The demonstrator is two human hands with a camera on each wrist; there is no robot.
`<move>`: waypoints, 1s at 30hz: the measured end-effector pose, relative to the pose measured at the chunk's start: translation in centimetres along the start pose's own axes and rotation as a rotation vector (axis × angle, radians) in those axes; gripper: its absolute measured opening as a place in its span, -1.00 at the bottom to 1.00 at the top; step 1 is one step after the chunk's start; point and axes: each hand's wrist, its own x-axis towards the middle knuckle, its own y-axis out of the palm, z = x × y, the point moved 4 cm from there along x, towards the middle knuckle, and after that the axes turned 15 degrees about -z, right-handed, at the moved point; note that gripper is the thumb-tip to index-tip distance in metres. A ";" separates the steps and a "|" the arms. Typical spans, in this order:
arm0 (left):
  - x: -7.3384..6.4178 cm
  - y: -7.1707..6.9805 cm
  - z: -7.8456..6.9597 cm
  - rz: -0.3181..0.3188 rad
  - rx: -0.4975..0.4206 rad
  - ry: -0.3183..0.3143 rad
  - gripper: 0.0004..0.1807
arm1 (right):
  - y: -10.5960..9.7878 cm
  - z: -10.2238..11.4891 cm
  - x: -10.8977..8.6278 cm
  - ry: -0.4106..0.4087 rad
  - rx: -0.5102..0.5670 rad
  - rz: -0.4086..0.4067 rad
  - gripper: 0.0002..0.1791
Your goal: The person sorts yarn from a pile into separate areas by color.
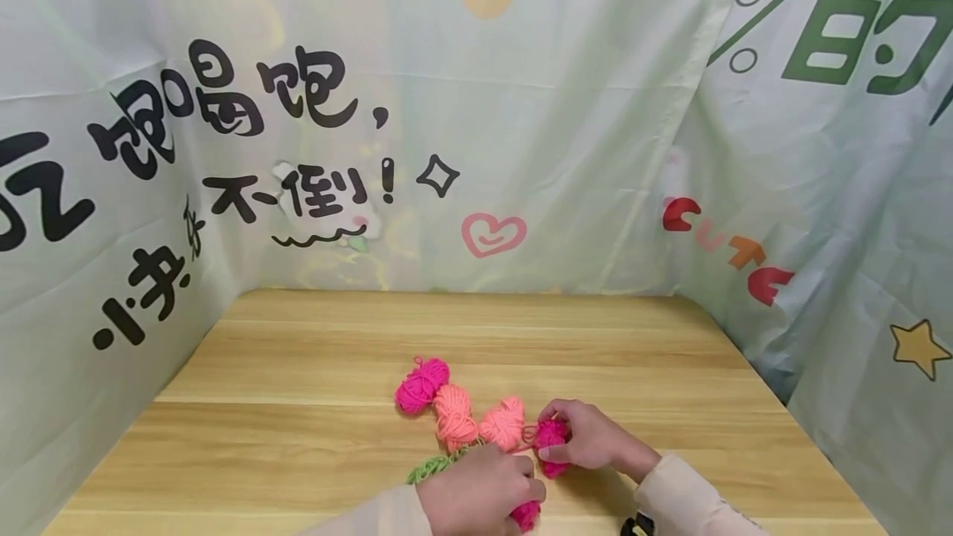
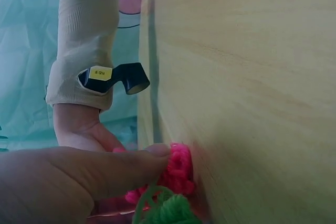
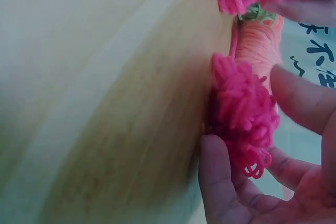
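Observation:
Near the table's front, my left hand (image 1: 476, 490) grips a small bright pink ball of yarn (image 1: 526, 515), its thumb lying over the yarn in the left wrist view. Green yarn (image 2: 170, 211) lies right beside that ball. To the right, my right hand (image 1: 591, 438) holds a second bright pink yarn ball (image 1: 552, 445) between thumb and fingers; loose loops (image 3: 254, 169) stick out from its end. Two coral yarn balls (image 1: 455, 416) (image 1: 504, 423) lie just behind the hands. A third pink yarn ball (image 1: 423, 386) rests farther back on the left.
Everything lies on a light wood-grain table (image 1: 298, 354). Printed cloth curtains (image 1: 581, 147) enclose the table's back and sides. A black clip with a yellow label (image 2: 105, 74) sits on the right sleeve. Part of the green yarn (image 1: 435, 466) is hidden by the left hand.

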 end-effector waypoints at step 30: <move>0.8 -1.1 3.3 -0.211 -0.495 -0.331 -0.74 | -1.0 -0.1 0.4 0.073 0.078 -0.009 -0.75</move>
